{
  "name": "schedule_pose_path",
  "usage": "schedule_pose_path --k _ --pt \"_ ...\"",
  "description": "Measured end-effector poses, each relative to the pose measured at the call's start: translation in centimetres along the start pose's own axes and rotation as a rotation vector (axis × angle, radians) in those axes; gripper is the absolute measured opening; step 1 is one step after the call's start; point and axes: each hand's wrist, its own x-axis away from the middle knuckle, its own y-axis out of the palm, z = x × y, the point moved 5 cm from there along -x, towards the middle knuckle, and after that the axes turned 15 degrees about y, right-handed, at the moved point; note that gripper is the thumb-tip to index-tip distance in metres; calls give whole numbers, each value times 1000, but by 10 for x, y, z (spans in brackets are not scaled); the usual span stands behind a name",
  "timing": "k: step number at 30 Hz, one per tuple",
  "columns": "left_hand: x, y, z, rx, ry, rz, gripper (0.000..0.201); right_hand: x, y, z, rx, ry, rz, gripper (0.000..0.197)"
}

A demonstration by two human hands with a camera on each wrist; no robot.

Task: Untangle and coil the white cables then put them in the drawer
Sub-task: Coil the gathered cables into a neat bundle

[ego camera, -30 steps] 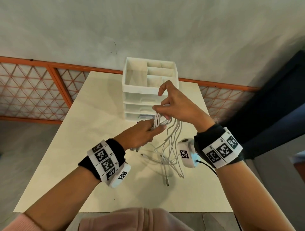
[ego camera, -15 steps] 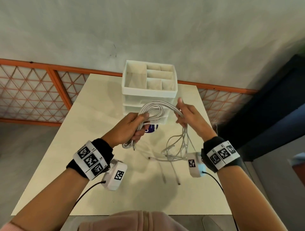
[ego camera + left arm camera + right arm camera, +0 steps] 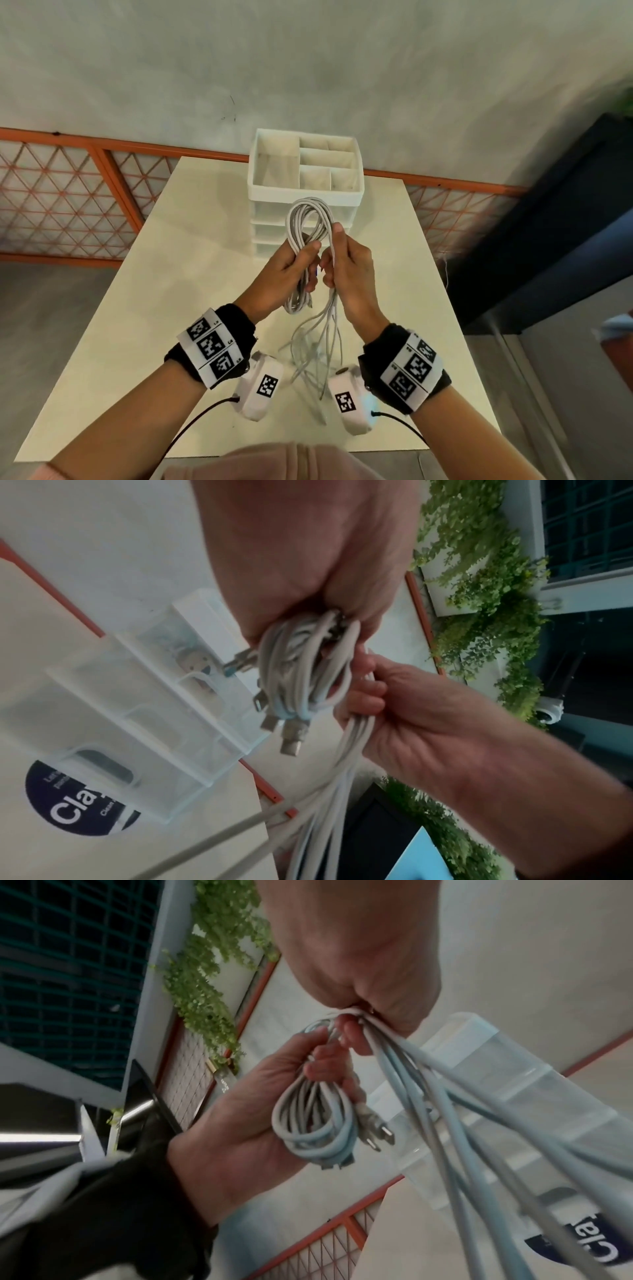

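A bundle of white cables [image 3: 308, 222] is held up in front of the white drawer unit [image 3: 305, 192]. My left hand [image 3: 291, 270] grips the coiled part [image 3: 301, 669], whose metal plugs [image 3: 291, 737] hang below the fist. My right hand [image 3: 346, 267] grips the loose strands [image 3: 428, 1096] close beside it; they trail down toward the table [image 3: 205, 274]. The coil's loop arches above both hands. In the right wrist view the left hand [image 3: 274, 1110] holds the coil [image 3: 315, 1129].
The drawer unit has an open compartment tray on top and clear drawers [image 3: 154, 710] below, with items inside. A dark round sticker [image 3: 75, 804] lies on the table by its base. An orange lattice railing [image 3: 68, 205] runs behind the table; a dark panel [image 3: 548, 240] stands right.
The hands have come together and risen. The loop that stretched between them now stands upright above both fists, and the loose strands hang straighter under the right hand.
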Motion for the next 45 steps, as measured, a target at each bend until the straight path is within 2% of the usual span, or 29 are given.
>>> schedule_pose_path --k 3,6,8,11,14,16,18,20,24,26,29,30,33,35,37,39,42,45 --pt "-1 -6 -8 37 -40 18 24 -6 -9 -11 45 -96 44 45" --pt "3 -12 -16 20 -102 -26 21 -14 -24 -30 145 -264 66 22" --pt "7 -12 -22 3 -133 -44 21 -16 -32 -36 173 -316 80 25" --pt "9 -13 -26 29 -161 -11 21 -15 -32 -36 166 -314 69 26" --pt "4 -9 -20 74 -148 -3 20 -14 -27 -27 165 -263 96 21" --pt "-1 -6 -13 97 -112 2 17 -11 -18 -19 186 -196 102 29" --pt "-7 -3 -9 80 -70 -3 13 -7 -7 -10 195 -93 71 38" --pt "-10 0 -7 52 -34 -16 12 -5 -1 -5 182 -11 33 37" --pt "-14 2 -4 31 41 -20 20 -2 6 -10 133 40 -45 37" --pt "-16 0 -7 46 27 -3 24 -1 9 -15 117 70 -81 38" --pt "-15 -3 -13 99 -40 26 31 -4 12 -11 62 193 -138 34" --pt "-15 -3 -14 125 -49 17 33 -6 12 -8 56 235 -157 39" --pt "-16 -4 -15 174 -47 -5 37 -15 17 4 161 274 -215 86" --pt "-16 -6 -19 178 -52 18 41 -14 20 6 210 277 -269 100" --pt "-16 -7 -21 161 -48 57 42 -14 22 2 237 265 -315 93" --pt "-19 -10 -22 140 -36 116 42 -15 21 -4 246 231 -335 75" --pt "-25 -25 -22 86 -10 261 39 -15 14 -6 234 222 -321 57" --pt "-31 -37 -22 25 36 368 39 -14 14 -10 319 99 -317 38"
